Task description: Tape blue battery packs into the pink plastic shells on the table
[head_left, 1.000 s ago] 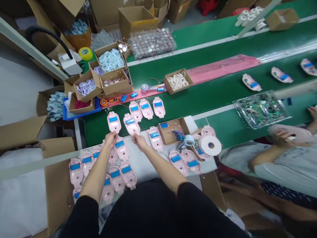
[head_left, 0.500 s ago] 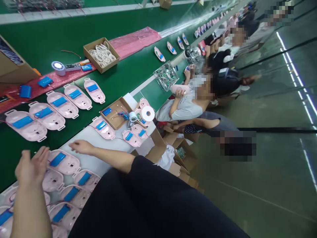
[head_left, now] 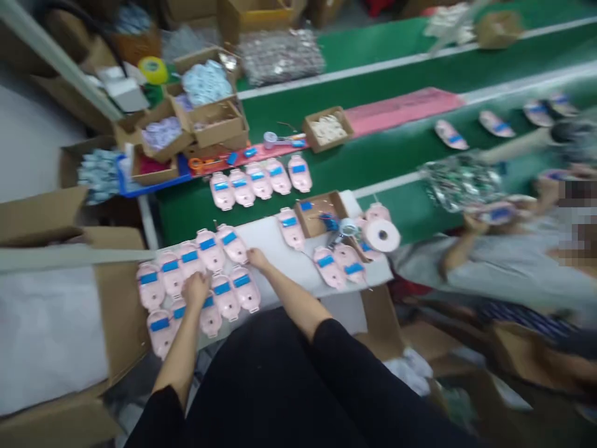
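Touching a pink shell (head_left: 237, 250) with the right grip (head_left: 257, 258), left grip (head_left: 196, 289) over neighbouring shells (head_left: 227, 308); cannot tell whether closed on any. Laid in two rows around both, with blue packs (head_left: 229, 238); beyond, apparently remaining, five more shells (head_left: 261, 190) on the green belt (head_left: 377, 152).

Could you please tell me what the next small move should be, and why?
I'd suggest the right hand lift the pink shell ending the far row on the white table onto the green belt: the hand is at that shell's near end, and five similar shells line the belt, with bare space before them. Blur hides whether it grips.
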The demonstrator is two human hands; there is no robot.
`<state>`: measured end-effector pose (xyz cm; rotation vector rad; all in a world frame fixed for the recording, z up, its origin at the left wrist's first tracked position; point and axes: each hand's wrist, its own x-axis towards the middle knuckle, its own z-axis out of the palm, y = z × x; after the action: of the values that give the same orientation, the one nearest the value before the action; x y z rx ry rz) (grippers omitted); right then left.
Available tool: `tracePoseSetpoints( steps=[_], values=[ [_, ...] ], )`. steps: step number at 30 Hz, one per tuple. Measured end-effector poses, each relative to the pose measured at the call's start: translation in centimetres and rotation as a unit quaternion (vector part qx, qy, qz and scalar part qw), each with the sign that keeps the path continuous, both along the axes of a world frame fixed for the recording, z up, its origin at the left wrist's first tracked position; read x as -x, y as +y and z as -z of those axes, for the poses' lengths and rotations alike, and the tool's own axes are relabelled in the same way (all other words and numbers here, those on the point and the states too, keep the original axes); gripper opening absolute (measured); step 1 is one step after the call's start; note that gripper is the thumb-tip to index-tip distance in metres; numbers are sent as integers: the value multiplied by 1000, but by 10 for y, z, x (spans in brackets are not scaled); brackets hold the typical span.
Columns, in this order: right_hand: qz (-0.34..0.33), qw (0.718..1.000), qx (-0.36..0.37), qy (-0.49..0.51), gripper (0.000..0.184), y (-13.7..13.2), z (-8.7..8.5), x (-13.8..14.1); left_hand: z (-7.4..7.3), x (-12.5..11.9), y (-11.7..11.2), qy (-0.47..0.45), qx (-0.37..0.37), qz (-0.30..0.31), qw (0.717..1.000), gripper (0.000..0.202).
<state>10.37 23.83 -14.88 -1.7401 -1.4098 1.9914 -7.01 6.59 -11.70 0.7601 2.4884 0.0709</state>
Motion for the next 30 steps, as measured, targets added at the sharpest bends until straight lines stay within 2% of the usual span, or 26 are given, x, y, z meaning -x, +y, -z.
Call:
tracePoseSetpoints(
  steps=[3, 6, 11, 17, 20, 23, 25, 28, 30],
  values=[
    [-49, 999, 16, -14, 22, -1, 22, -3, 21, 13, -2, 20, 11, -8, 1000, 42],
    [-41, 999, 10, -29, 22, -12, 32, -27, 32, 12, -3, 25, -6, 20, 999, 47],
    [7, 999, 5, -32, 22, -28, 35, -66, 36, 2, 8, 0, -57, 117, 992, 42],
    [28, 999, 13, -16, 19, -18, 41, -69, 35, -8, 22, -15, -92, 150, 984, 27],
    [14, 1000, -5, 23, 19, -6, 39, -59, 29, -10, 30, -3, -119, 129, 984, 27],
    [7, 998, -8, 62, 22, 13, 34, -39, 15, 4, 45, 23, -140, 78, 987, 33],
    [9, 997, -1, 75, 24, 29, 28, -17, 0, 25, 58, 47, -145, 30, 988, 33],
    [4, 997, 9, 80, 22, 54, 20, 23, -24, 70, 80, 75, -150, -25, 986, 35],
    [-13, 997, 5, 82, 19, 71, 20, 50, -31, 106, 94, 88, -171, -58, 980, 33]
  ],
)
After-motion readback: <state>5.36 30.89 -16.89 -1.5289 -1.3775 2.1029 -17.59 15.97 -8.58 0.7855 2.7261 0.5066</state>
